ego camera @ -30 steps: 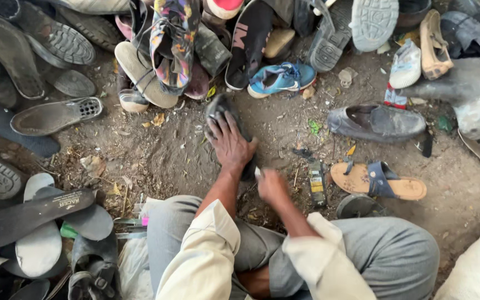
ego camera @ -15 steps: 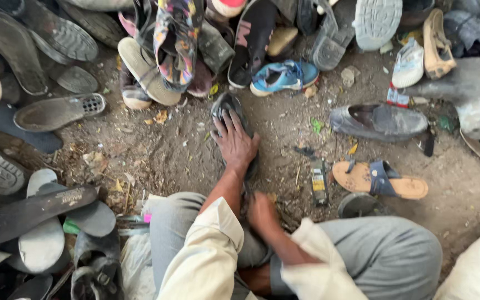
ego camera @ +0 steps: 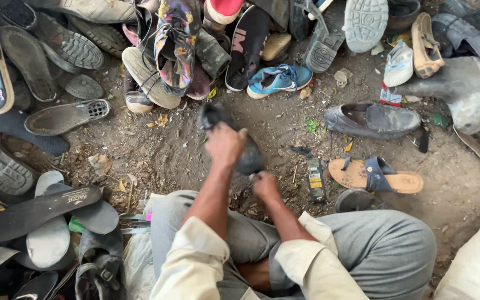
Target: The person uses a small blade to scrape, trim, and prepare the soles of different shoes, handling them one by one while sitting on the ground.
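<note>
We hold a dark, worn shoe (ego camera: 234, 139) over the bare dirt ground (ego camera: 168, 155), roughly in the middle of the ring of old footwear. Our left hand (ego camera: 224, 145) is closed over the top of the shoe, knuckles up, gripping it; our right hand (ego camera: 263, 183) sits just below at the shoe's near end, its fingers curled in toward it, though we cannot tell whether they pinch the shoe or some small thing against it. So the shoe lies beneath the left palm and just beyond the right, its far tip pointing toward the blue sneaker (ego camera: 278, 80). To work on it well, we judge, the left hand should keep the shoe steady and braced above our grey-trousered knees (ego camera: 362, 244) (a loose grip would let it twist), while the right works in small, controlled motions at the near end. A tan and blue sandal (ego camera: 374, 176) and a grey slip-on (ego camera: 370, 119) lie to the right, well apart.
</note>
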